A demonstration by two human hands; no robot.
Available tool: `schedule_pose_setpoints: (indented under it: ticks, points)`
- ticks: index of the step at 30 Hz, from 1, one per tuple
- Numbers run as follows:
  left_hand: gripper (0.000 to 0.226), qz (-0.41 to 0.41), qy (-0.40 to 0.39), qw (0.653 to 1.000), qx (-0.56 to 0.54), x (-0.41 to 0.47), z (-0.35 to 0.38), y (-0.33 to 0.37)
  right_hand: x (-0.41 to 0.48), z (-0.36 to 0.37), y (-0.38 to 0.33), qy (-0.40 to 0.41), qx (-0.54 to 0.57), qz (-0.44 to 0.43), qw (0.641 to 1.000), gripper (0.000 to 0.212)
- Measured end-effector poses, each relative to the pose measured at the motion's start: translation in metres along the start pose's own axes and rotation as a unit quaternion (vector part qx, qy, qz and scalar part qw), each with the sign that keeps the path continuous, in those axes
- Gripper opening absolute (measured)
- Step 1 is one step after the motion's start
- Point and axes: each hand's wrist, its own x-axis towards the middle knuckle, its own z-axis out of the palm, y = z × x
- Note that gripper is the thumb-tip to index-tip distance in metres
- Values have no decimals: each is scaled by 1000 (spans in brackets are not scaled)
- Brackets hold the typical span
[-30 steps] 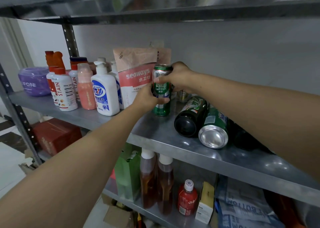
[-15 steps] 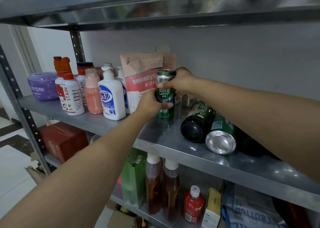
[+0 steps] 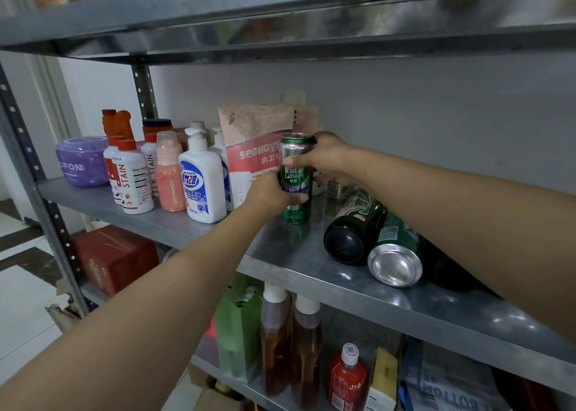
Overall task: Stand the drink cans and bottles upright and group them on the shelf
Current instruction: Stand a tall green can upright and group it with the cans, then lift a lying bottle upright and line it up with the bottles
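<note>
Left grip [image 3: 268, 192]: curled round the lower half of the Laoshan beer can [image 3: 296, 178].
Right grip [image 3: 327, 158]: fingers wrapped round the can's top.
Can's place: upright on the metal shelf [image 3: 280, 254], between both grips.
Right of the grips: black-bottomed can [image 3: 352, 226] and silver-bottomed can [image 3: 396, 254], lying side by side, touching.
Behind the left grip: Seaways pouch [image 3: 252, 148].

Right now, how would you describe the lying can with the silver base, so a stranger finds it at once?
On the middle metal shelf, look right of the upright green can. Two containers lie there. Take the right-hand can, whose shiny silver base faces you; its neighbour has a black base.
</note>
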Motion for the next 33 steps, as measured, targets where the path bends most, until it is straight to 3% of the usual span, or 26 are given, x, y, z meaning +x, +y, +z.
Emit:
schedule_pose_setpoints:
  ticks: [5, 7, 12, 16, 20, 26, 33]
  points:
    - [29, -67, -55, 980, 180, -13, -20, 14, -20, -32, -9, -3, -14, 22, 1000, 50]
    - [25, -88, -86, 979, 161, -18, -28, 28, -29, -54, -12, -5, -26, 39, 999, 52]
    - [16, -50, -92, 992, 69, -31, -10, 89, -43, -92, -4, 27, -24, 61, 998, 52]
    - [21, -24, -88, 988, 122, -29, 26, 112, -61, -109, 10, 20, -28, 61, 998, 45]
    - [40, -30, -85, 983, 159, -24, 50, 108, -65, -121, 24, 21, -34, 66, 997, 43]
    - [55, -122, -159, 976, 82, -23, 62, 98, -65, -127, 42, 7, -32, 69, 997, 44]
    - [64, -144, -178, 973, 20, -16, 73, 94, -59, -127, 54, 7, -49, 70, 996, 42]
